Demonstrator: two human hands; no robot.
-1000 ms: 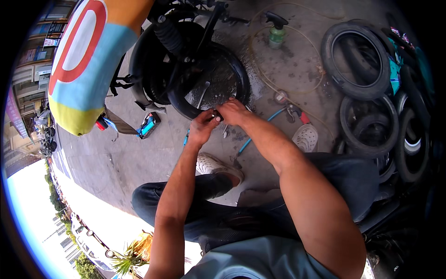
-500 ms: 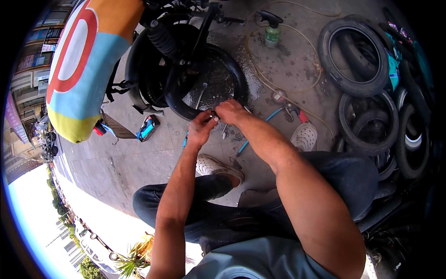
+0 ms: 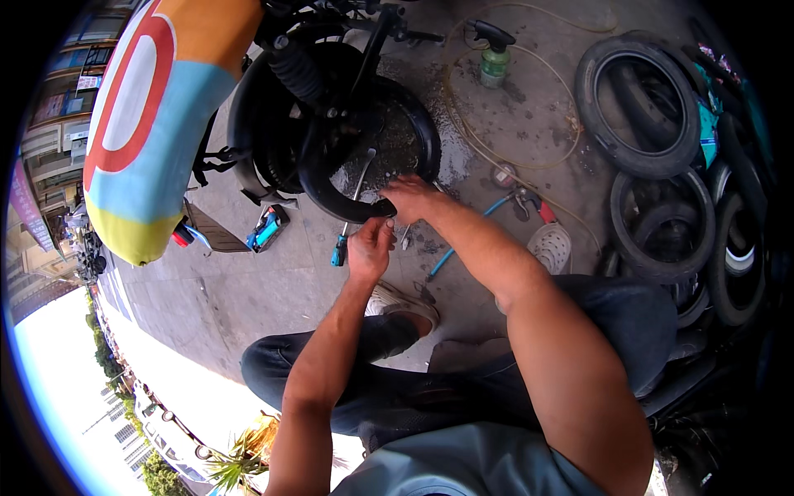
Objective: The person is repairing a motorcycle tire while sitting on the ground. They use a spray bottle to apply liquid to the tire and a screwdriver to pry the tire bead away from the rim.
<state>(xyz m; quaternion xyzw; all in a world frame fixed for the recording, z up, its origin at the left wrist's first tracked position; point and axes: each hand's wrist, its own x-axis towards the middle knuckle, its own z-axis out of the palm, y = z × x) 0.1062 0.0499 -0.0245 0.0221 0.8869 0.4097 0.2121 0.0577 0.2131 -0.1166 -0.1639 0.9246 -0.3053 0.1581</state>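
Note:
A thick black inner tube (image 3: 329, 202) loops out beside the motorcycle's wheel (image 3: 277, 124). My right hand (image 3: 408, 198) is closed round its near part, fingers bent over the rubber. Just below, my left hand (image 3: 370, 250) has its thumb and fingers together at the underside of the same part. Whether anything small sits between those fingers is hidden. A screwdriver with a teal handle (image 3: 339, 250) lies left of my left hand. Its shaft runs under the tube, near a metal lever (image 3: 364, 172) inside the loop.
Wet patches mark the floor by the tube. A green spray bottle (image 3: 495, 62) stands beyond, near a coiled yellowish hose (image 3: 571, 149). An air gauge with a red handle (image 3: 544, 211) and blue hose (image 3: 473, 233) lies right. Used tyres (image 3: 591, 107) pile up at the right.
My left hand has shifted slightly down and right, and its fingers have drawn together. More of the tube shows between my hands, and the screwdriver handle has come into view.

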